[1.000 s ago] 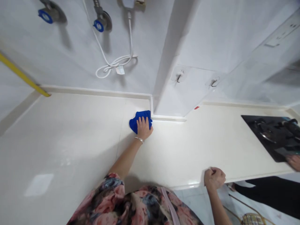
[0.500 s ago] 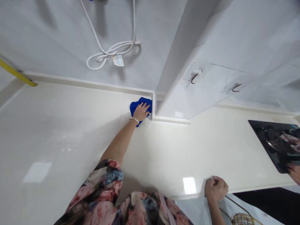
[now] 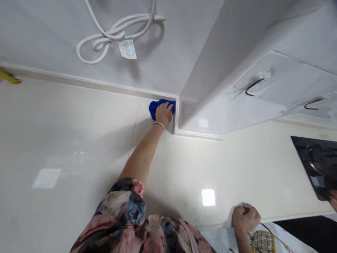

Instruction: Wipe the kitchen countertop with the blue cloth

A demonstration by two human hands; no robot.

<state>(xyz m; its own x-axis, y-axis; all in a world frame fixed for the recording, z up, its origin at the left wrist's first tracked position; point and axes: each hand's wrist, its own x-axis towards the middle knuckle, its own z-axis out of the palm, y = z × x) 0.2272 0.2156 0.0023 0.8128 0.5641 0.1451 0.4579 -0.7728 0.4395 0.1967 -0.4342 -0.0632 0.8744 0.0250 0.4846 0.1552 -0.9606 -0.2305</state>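
Observation:
A blue cloth (image 3: pixel 154 108) lies on the pale countertop (image 3: pixel 200 165), bunched in the corner where the back wall meets a boxed-out pillar. My left hand (image 3: pixel 164 114), with a bracelet at the wrist, presses on the cloth and holds it against the corner edging. Part of the cloth is hidden under the palm. Along the counter's front edge rests my right hand (image 3: pixel 246 217), its fingers curled into a fist, with nothing visible in it.
A looped white cable (image 3: pixel 116 35) with a tag hangs on the wall. Two hooks (image 3: pixel 254 87) are stuck to the pillar (image 3: pixel 200 105). At right, a black cooktop (image 3: pixel 318 165) has another person's hand (image 3: pixel 334 199) beside it. A yellow pipe (image 3: pixel 9 76) meets the counter at left. A woven bag (image 3: pixel 263 241) hangs below.
My left hand has pushed the blue cloth farther into the corner, toward the wall. The view has come closer to the wall and pillar. My right hand stays at the counter edge.

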